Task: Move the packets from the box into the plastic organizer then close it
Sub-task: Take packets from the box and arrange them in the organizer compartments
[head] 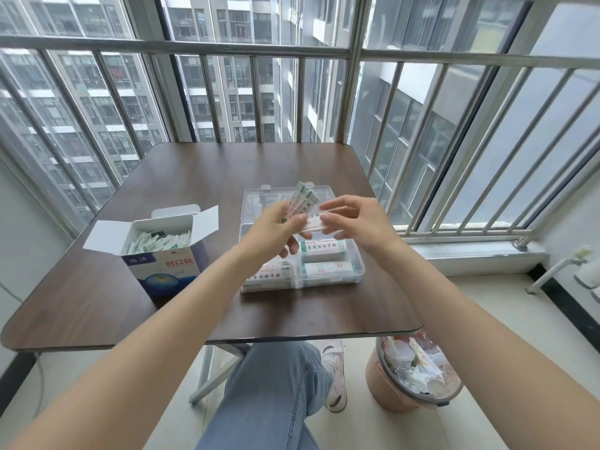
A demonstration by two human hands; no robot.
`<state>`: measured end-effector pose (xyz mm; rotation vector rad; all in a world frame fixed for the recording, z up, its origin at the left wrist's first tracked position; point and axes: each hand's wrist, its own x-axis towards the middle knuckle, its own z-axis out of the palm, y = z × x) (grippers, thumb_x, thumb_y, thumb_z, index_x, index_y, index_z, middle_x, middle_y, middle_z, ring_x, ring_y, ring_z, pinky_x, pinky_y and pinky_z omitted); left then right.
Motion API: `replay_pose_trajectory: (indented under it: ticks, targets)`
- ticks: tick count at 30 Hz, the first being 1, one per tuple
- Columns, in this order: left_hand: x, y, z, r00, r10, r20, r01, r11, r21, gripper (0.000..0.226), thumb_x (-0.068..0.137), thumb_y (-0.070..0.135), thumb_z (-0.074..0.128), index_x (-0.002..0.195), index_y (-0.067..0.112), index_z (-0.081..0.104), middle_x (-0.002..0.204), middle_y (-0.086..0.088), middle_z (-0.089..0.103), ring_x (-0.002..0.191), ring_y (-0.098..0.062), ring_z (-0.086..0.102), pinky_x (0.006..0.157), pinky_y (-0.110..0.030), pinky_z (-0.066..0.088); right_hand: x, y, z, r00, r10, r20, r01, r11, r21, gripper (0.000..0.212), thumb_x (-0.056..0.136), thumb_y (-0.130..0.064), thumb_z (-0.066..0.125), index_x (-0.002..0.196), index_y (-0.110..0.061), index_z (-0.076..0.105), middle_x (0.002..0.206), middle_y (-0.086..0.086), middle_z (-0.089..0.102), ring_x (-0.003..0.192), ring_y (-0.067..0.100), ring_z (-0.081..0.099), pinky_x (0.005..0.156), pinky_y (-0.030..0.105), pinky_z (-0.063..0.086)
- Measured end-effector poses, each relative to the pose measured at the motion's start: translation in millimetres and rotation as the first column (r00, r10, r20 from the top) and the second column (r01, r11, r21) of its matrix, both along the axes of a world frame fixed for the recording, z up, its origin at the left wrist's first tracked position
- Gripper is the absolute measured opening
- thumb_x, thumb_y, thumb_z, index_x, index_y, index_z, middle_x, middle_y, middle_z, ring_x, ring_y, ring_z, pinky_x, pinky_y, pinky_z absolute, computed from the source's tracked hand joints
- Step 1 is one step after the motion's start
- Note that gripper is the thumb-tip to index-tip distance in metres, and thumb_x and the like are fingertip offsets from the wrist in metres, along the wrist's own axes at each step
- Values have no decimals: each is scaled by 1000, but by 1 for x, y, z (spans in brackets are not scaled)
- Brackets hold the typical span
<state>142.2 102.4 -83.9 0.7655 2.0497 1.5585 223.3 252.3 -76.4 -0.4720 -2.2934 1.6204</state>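
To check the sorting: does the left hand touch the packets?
Touching. The head view shows the left hand with its fingers curled round the fanned packets.

My left hand [276, 232] covers part of the organizer [354, 274]. The print on the packets [300, 203] I hold blurs. My elbows run off frame.

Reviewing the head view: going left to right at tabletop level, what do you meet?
Open cardboard box still holding packets → left hand gripping a fan of packets → right hand pinching one packet, above the open plastic organizer. The waste bin sits lower right, on the floor.
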Motion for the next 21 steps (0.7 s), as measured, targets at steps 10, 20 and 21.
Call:
replay_pose_trajectory:
  ticks: [10, 20, 21]
  targets:
    - [6, 0, 12, 999, 7, 43, -8, 1000, 9, 19, 101, 17, 41, 93, 12, 58, 73, -1, 61, 41, -3, 50, 39, -15, 39, 5, -1, 1, 982, -84, -167, 83, 996, -9, 26, 71, -6, 79, 94, -10, 67, 85, 8, 71, 78, 18, 70, 71, 25, 57]
    - [-1, -9, 19, 998, 41, 57, -35, 995, -94, 10, 91, 18, 62, 94, 9, 65, 72, -1, 65, 45, -7, 62, 38, -13, 38, 2, -3, 0, 985, -69, -161, 64, 997, -34, 27, 71, -3, 79, 95, -6, 69, 79, 11, 72, 73, 19, 70, 65, 21, 53]
    - [-3, -10, 21, 999, 10, 49, -4, 992, -128, 10, 91, 19, 61, 91, 10, 65, 73, -3, 66, 45, -6, 61, 38, -13, 36, 2, -3, 0, 985, -67, -157, 63, 997, -34, 26, 71, -3, 79, 94, -6, 69, 78, 11, 72, 72, 19, 69, 64, 20, 53]
